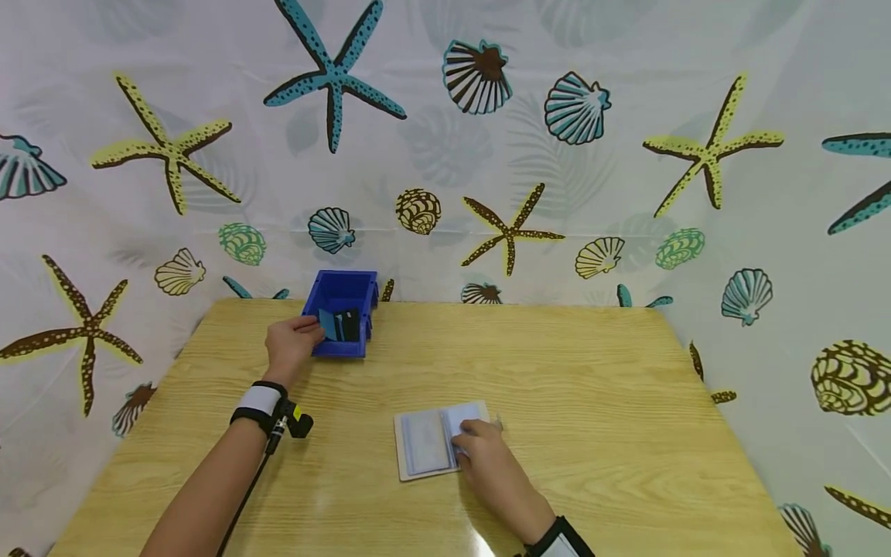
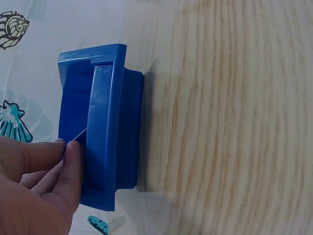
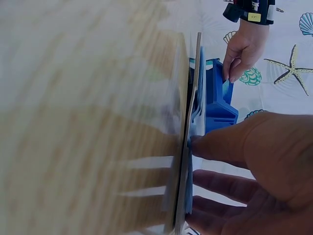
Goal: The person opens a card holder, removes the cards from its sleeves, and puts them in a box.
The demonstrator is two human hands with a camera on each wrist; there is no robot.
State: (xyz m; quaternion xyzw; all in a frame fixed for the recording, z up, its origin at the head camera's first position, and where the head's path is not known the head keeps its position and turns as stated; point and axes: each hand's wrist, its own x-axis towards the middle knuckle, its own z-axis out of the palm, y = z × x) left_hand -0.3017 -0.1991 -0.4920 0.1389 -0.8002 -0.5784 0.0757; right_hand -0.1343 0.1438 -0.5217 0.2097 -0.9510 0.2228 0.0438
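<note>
A blue plastic bin (image 1: pixel 339 350) stands at the back left of the table, holding several dark and blue cards. At its front left corner my left hand (image 1: pixel 292 345) pinches a thin blue card (image 1: pixel 329 325) between thumb and fingers, and its edge shows inside the bin in the left wrist view. A card holder (image 1: pixel 426 441) with clear bluish sleeves lies opened flat on the table. My right hand (image 1: pixel 490 468) rests on its right half, with thumb and fingertips touching the sleeves in the right wrist view. The hand hides part of that half.
The wooden table (image 1: pixel 592 387) reaches back to a hanging cloth (image 1: pixel 626 193) printed with starfish and shells. Beside the card holder's right edge shows a small metal clasp (image 1: pixel 498 423). A strapped camera (image 1: pixel 299 422) with a cable is on the left wrist.
</note>
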